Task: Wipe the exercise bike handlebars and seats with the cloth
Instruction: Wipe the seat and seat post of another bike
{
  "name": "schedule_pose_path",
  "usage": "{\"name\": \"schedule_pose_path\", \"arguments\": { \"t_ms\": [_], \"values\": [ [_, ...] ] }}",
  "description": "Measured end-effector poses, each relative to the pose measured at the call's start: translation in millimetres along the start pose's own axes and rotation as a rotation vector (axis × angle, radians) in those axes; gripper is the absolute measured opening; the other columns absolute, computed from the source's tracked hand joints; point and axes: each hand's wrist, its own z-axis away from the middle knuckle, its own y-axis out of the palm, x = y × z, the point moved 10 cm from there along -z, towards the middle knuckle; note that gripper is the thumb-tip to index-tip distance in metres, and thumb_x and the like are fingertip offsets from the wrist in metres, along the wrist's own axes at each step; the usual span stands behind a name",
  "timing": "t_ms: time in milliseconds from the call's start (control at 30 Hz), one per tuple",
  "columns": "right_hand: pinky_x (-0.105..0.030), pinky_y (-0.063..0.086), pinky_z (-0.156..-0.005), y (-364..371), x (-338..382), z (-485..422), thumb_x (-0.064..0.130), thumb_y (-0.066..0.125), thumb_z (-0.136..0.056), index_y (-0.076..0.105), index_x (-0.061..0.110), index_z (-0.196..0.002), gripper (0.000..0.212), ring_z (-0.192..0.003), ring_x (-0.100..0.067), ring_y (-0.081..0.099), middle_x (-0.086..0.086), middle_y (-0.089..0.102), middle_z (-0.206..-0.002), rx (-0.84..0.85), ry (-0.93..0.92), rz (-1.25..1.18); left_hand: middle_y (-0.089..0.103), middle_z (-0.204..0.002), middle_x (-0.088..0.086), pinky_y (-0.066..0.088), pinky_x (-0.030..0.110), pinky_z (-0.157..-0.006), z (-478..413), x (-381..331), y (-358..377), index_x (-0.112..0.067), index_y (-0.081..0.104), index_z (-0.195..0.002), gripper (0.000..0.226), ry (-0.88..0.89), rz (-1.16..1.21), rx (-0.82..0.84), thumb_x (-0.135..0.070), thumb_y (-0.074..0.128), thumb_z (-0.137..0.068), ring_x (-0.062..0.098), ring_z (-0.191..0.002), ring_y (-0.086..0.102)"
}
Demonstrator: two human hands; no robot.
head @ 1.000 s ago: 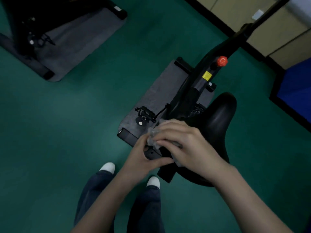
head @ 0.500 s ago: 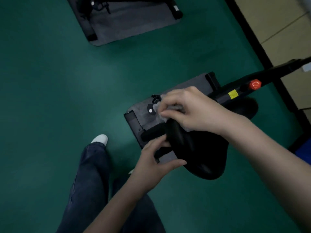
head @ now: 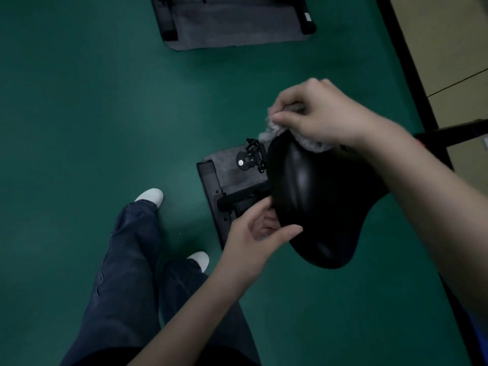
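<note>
We are pinching the cloth (head: pixel 268 132) with our right hand (head: pixel 322 114) atop the seat (head: pixel 317 202), whose length is running lower right.

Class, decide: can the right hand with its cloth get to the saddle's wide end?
Probably yes: the right hand holds the cloth at the nose of the saddle, whose top lies bare; the left hand grips only a side edge.
</note>
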Motion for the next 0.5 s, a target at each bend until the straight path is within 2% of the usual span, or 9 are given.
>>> {"name": "schedule_pose_path", "arguments": {
  "t_ms": [67,167,267,333,400,467,500],
  "values": [
    [-0.014,0.045,-0.088,1.6,12.0,15.2,0.016,0.062,-0.089,0.072,0.016,-0.091,0.011,-0.100,-0.007,0.064,0.006,0.071,-0.095,-0.019,-0.058,0.001,0.070,-0.088,-0.003,0.049,0.019,-0.077,-1.7,-2.7,1.1,-0.027,0.066,-0.108,0.040,0.006,-0.001,0.015,-0.014,0.075,-0.071,0.009,-0.082,0.063],
    [-0.026,0.047,-0.088,8.8,44.3,43.5,0.011,0.063,-0.087,0.070,0.013,-0.085,0.007,-0.091,-0.013,0.063,0.008,0.064,-0.084,0.008,-0.289,0.074,0.070,-0.091,0.001,0.050,0.021,-0.079,-3.8,-3.3,1.8,-0.024,0.066,-0.109,0.044,-0.001,0.003,0.032,-0.020,0.079,-0.068,0.012,-0.084,0.064],
    [-0.020,0.042,-0.082,11.7,49.8,48.2,0.010,0.062,-0.089,0.069,0.010,-0.087,0.007,-0.088,-0.015,0.060,0.002,0.066,-0.085,0.061,-0.367,0.066,0.071,-0.093,0.005,0.052,0.023,-0.081,-5.7,-2.3,-0.2,-0.023,0.066,-0.108,0.043,-0.015,0.004,0.031,-0.015,0.078,-0.068,0.015,-0.085,0.065],
    [-0.020,0.041,-0.081,3.7,35.3,34.4,0.011,0.060,-0.090,0.069,0.010,-0.091,0.009,-0.092,-0.014,0.061,0.007,0.064,-0.087,-0.001,-0.270,0.012,0.071,-0.089,0.002,0.052,0.023,-0.080,-8.1,-6.0,-0.7,-0.024,0.068,-0.103,0.041,-0.009,-0.016,0.054,-0.015,0.082,-0.065,0.013,-0.083,0.065],
    [-0.016,0.039,-0.082,-5.0,6.3,18.1,0.013,0.059,-0.091,0.070,0.013,-0.096,0.012,-0.099,-0.013,0.062,0.008,0.066,-0.092,-0.069,-0.068,-0.046,0.071,-0.085,0.001,0.052,0.024,-0.080,-12.1,-12.8,-0.9,-0.024,0.066,-0.101,0.043,-0.009,-0.067,0.112,-0.021,0.083,-0.061,0.012,-0.081,0.065],
    [-0.013,0.038,-0.081,-9.8,-15.8,18.1,0.014,0.059,-0.091,0.070,0.014,-0.097,0.013,-0.102,-0.013,0.062,0.005,0.068,-0.095,-0.135,0.077,-0.127,0.069,-0.078,0.004,0.053,0.026,-0.078,-20.3,-22.5,-3.8,-0.027,0.062,-0.104,0.052,-0.011,-0.156,0.161,-0.029,0.081,-0.056,0.014,-0.077,0.063],
    [-0.013,0.037,-0.080,-12.1,-14.9,26.4,0.011,0.059,-0.090,0.070,0.013,-0.096,0.013,-0.101,-0.015,0.062,0.006,0.066,-0.093,-0.182,0.079,-0.149,0.068,-0.075,0.005,0.052,0.027,-0.076,-26.5,-28.9,-7.8,-0.030,0.059,-0.109,0.060,-0.008,-0.209,0.167,-0.031,0.081,-0.053,0.014,-0.075,0.062]
  ]
}}
